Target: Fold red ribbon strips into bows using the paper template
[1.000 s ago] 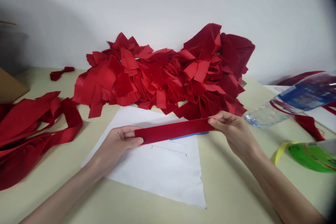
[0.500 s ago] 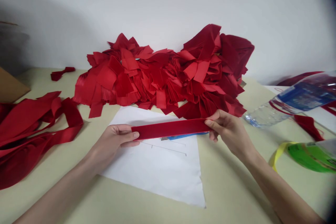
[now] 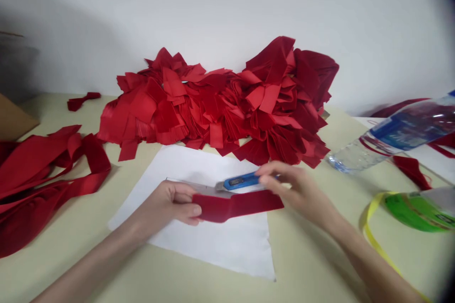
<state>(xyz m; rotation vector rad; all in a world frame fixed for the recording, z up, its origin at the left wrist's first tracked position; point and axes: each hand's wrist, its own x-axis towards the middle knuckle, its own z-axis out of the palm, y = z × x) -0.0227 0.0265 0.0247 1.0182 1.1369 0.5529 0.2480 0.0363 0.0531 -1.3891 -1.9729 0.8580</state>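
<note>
My left hand (image 3: pixel 176 202) pinches one end of a short red velvet ribbon strip (image 3: pixel 227 207) between thumb and fingers. The strip bends near its middle, and its other end reaches free toward the right. Just behind it, my right hand (image 3: pixel 296 187) is closed on the back end of a blue utility knife (image 3: pixel 243 181), whose tip points left. Beneath both hands lies a white paper sheet (image 3: pixel 220 248) with a thin line drawn on it, partly covered by the strip and my left hand.
A large heap of cut red ribbon pieces (image 3: pixel 213 104) stands against the wall. Long red ribbon (image 3: pixel 46 165) lies in loops at left, beside a cardboard box (image 3: pixel 14 116). On the right are a plastic bottle (image 3: pixel 401 135), a green-labelled object (image 3: pixel 415 210) and a yellow band (image 3: pixel 373 218).
My right hand has let go of the strip's right end and taken hold of the utility knife. The strip has sagged from taut to bent, and my left hand has lowered it slightly.
</note>
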